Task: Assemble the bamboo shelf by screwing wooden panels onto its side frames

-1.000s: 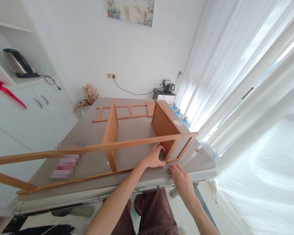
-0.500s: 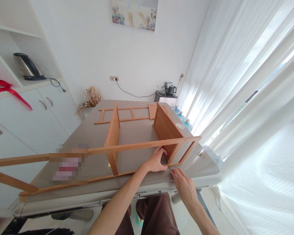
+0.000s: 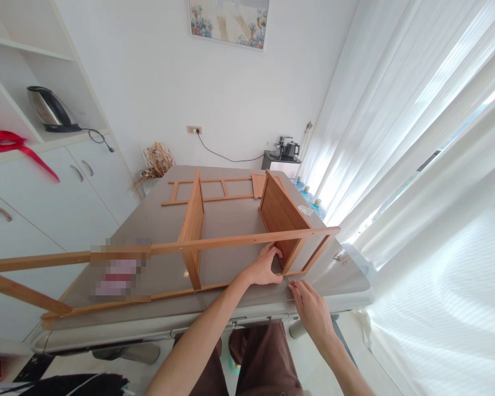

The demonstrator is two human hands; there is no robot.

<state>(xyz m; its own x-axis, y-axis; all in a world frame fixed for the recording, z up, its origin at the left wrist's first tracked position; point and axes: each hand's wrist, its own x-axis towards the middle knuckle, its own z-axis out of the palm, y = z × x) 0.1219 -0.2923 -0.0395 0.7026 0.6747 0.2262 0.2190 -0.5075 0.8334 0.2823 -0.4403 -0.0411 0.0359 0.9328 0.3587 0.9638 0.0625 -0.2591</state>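
A wooden shelf frame [image 3: 247, 240] lies on its side along the near edge of the table, with two panels standing across it. My left hand [image 3: 263, 268] curls around the lower corner of the right panel [image 3: 284, 212], fingers on its inner face and thumb by the bottom rail. Just right of that corner my right hand [image 3: 309, 300] pinches a small thin metal tool [image 3: 287, 281] against the rail's outer side. The tool's tip and exact shape are too small to make out.
Several screws [image 3: 341, 257] lie on the table [image 3: 231, 220] at the right. Another wooden ladder-like frame [image 3: 225, 188] lies at the back. A blurred-out patch [image 3: 119, 275] covers something at the left. Water bottles [image 3: 317, 206] stand beyond the right edge, near the curtain [image 3: 449, 275].
The view has shifted slightly. Both hands stay at the same corner of the frame, with the metal tool still between the right fingers.
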